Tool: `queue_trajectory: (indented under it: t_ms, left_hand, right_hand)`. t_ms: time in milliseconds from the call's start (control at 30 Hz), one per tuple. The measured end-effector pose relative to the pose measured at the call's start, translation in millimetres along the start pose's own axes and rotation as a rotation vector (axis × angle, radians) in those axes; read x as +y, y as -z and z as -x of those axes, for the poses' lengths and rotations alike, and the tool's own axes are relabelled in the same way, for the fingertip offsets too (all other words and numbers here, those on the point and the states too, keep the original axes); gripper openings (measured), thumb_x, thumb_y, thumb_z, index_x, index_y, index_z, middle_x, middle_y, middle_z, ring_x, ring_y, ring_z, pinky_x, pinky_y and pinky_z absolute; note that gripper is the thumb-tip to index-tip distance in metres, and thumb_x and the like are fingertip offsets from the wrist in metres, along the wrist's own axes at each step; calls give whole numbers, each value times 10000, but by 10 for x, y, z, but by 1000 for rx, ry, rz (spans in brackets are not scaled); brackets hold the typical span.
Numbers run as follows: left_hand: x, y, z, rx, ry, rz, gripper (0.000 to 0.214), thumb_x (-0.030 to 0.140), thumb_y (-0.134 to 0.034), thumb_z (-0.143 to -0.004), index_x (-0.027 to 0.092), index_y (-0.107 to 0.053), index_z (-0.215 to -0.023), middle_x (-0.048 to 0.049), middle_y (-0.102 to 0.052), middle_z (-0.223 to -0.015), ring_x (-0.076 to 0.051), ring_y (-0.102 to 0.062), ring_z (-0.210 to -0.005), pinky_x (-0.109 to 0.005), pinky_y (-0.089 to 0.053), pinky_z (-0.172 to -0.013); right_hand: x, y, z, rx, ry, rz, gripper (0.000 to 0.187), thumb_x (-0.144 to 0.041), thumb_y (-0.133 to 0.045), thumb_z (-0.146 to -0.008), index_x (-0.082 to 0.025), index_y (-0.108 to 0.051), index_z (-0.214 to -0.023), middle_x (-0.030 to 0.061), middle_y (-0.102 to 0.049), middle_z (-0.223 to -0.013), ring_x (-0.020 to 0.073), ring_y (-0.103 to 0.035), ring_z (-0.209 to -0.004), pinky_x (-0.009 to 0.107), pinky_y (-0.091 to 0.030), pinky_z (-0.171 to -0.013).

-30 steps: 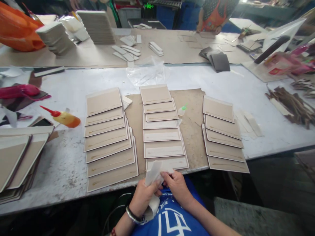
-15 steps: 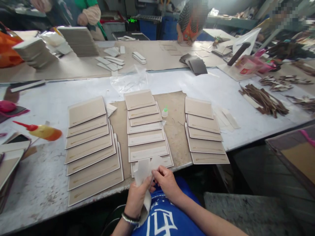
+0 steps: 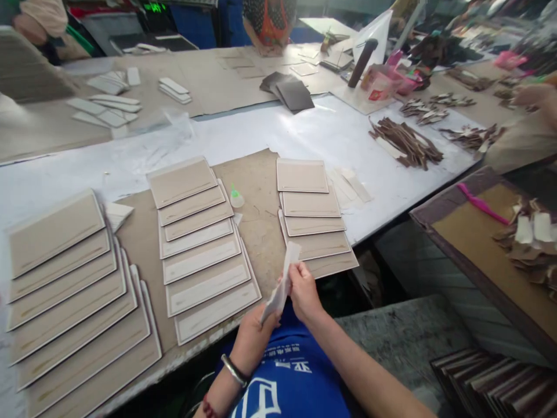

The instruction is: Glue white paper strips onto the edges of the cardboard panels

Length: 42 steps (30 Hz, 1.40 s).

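Note:
Close to my body, at the table's front edge, my left hand [image 3: 253,337] is closed around the lower end of some white paper-like strips [image 3: 278,296]. My right hand [image 3: 305,291] pinches the strips higher up on their right side; I cannot tell how many there are. Beyond my hands lie three overlapping columns of beige boards: a left column [image 3: 56,232], a middle column [image 3: 183,183] and a right column [image 3: 302,174]. Brownish glue-like lines run along many boards. The right column's lower boards sit just beyond my right hand.
A small bottle with a green tip [image 3: 236,197] stands on brown paper [image 3: 261,232]. White strips [image 3: 354,183] lie right of the boards, brown strips [image 3: 404,142] farther right. Dark sheets [image 3: 289,92] rest at the back, where a person in an orange apron [image 3: 273,26] works.
My view has swung right, so the boards appear farther left. The strips, fanned apart before, are now held closer together and more upright, with my right hand gripping higher.

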<state>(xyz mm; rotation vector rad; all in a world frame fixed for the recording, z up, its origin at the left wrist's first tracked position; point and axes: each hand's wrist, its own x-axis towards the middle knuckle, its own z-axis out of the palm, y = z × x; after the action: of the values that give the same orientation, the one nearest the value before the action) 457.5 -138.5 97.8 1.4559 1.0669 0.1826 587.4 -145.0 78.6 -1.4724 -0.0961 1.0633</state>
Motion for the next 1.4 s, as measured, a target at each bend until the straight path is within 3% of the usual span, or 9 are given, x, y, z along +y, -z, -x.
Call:
queue_trajectory:
  t_ms: [167, 300, 400, 567, 733, 867, 967, 1167, 1400]
  left_hand:
    - [70, -206, -146, -209, -28, -210, 220, 318, -462, -750, 195, -546, -588, 9, -553, -587, -142, -508, -582, -264, -396, -601]
    - [117, -272, -255, -122, 85, -105, 144, 310, -564, -668, 173, -609, -680, 5, -595, -640, -149, -521, -629, -262, -395, -627]
    - [150, -335, -362, 39, 238, 211, 355, 405, -669, -572, 134, -620, -795, 16, -559, -585, -122, -477, -538, -243, -380, -535]
    - [135, -487, -520, 138, 378, 425, 468, 488, -697, -533, 101, -609, -780, 69, -426, -439, -74, -349, -391, -218, -293, -409]
    - [42, -563, -571, 16, 133, 26, 195, 319, -574, -726, 168, -646, -825, -16, -662, -711, -150, -585, -656, -257, -451, -650]
    - [-12, -574, -567, -145, -86, -704, 183, 175, -471, -806, 169, -643, -745, -65, -659, -725, -196, -605, -702, -311, -460, -679]
    - [-39, -579, -577, -127, -275, -999, 190, 109, -473, -798, 162, -633, -711, -84, -635, -742, -209, -587, -723, -322, -469, -659]
    - [-165, -612, -660, 70, -664, -981, 179, 67, -477, -800, 136, -606, -697, -123, -602, -1025, -204, -541, -877, -340, -502, -731]
    - [-298, -650, -739, 97, -762, -964, 191, 84, -465, -815, 121, -589, -676, -158, -577, -1157, -248, -513, -1019, -408, -508, -807]
  right_hand:
    - [-270, 771, -367, 36, 29, 175, 298, -489, -504, -728, -231, -358, -694, -102, -357, -506, 67, -291, -391, 194, -246, -401]
    - [-446, 1199, -463, -157, 179, 655, 272, -411, -553, -733, -195, -449, -607, -64, -409, -544, 97, -389, -526, 221, -305, -518]
    - [-538, 1259, -446, -389, 201, 975, 260, -393, -524, -766, -180, -505, -619, -42, -468, -589, 119, -442, -604, 235, -322, -585]
    - [-600, 1147, -368, -715, 84, 1008, 277, -403, -489, -797, -167, -549, -663, -41, -484, -599, 113, -442, -592, 218, -315, -562]
    - [-568, 1191, -440, -708, 119, 1147, 255, -316, -422, -836, -165, -550, -675, -10, -536, -644, 129, -480, -621, 221, -314, -572]
    - [-576, 1247, -621, -597, 148, 1409, 269, -298, -413, -854, -167, -579, -687, 19, -582, -647, 148, -507, -621, 237, -291, -565]
    - [-606, 1219, -745, -605, 171, 1509, 264, -280, -411, -864, -172, -605, -720, 35, -621, -696, 159, -538, -659, 241, -297, -582]
    - [-635, 1096, -869, -687, 183, 1597, 277, -277, -403, -882, -175, -626, -752, 56, -661, -776, 170, -573, -728, 236, -320, -616]
    - [-621, 1030, -940, -718, 150, 1662, 268, -298, -411, -880, -171, -641, -825, 91, -678, -886, 203, -603, -832, 246, -359, -679]
